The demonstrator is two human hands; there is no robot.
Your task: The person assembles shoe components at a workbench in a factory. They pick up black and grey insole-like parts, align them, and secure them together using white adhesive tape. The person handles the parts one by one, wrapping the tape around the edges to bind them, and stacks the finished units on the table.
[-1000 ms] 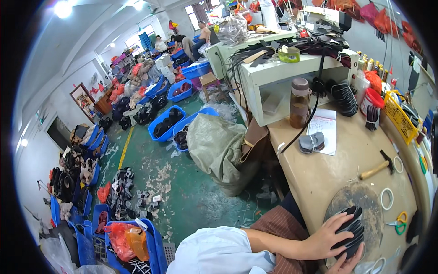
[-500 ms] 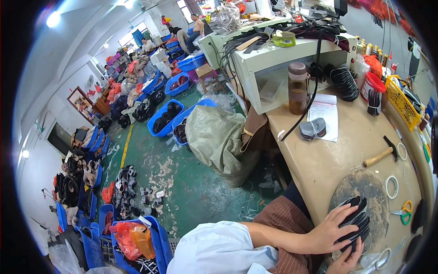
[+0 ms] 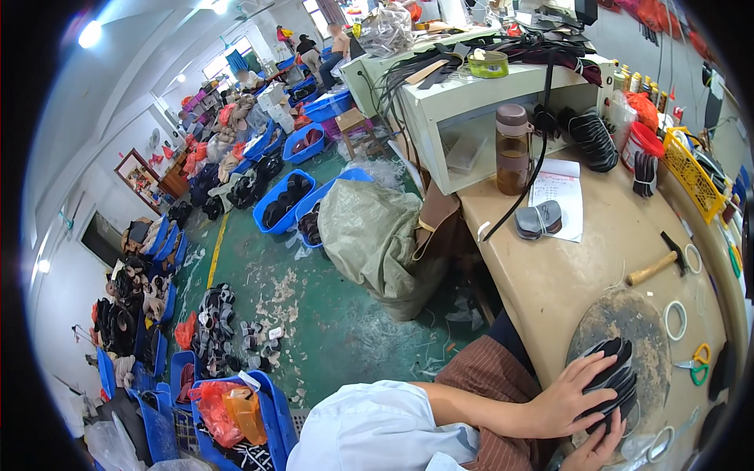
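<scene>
A bundle of stacked dark pieces with grey edges [image 3: 620,375] sits on a round, worn board [image 3: 601,326] at the right side of the table. My left hand [image 3: 567,399] lies across the top of the bundle, fingers bent over it. From below, my right hand [image 3: 598,449] grips its near end between thumb and fingers. A thin pale cord or band shows beside the bundle. Beyond the board lies a hammer [image 3: 653,268] with a wooden handle. To the right of the board are a white ring [image 3: 675,321] and scissors with orange and green handles [image 3: 699,366].
Farther up the tan table [image 3: 542,290] stand a brown bottle [image 3: 512,153], a paper sheet [image 3: 567,188] and a small grey banded bundle [image 3: 539,220]. A yellow basket [image 3: 691,177] lines the right edge. On the floor at left are a large sack [image 3: 369,235] and blue bins [image 3: 284,202].
Both hands and the bundle stay practically in place. Far back in the room, people have shifted their posture slightly.
</scene>
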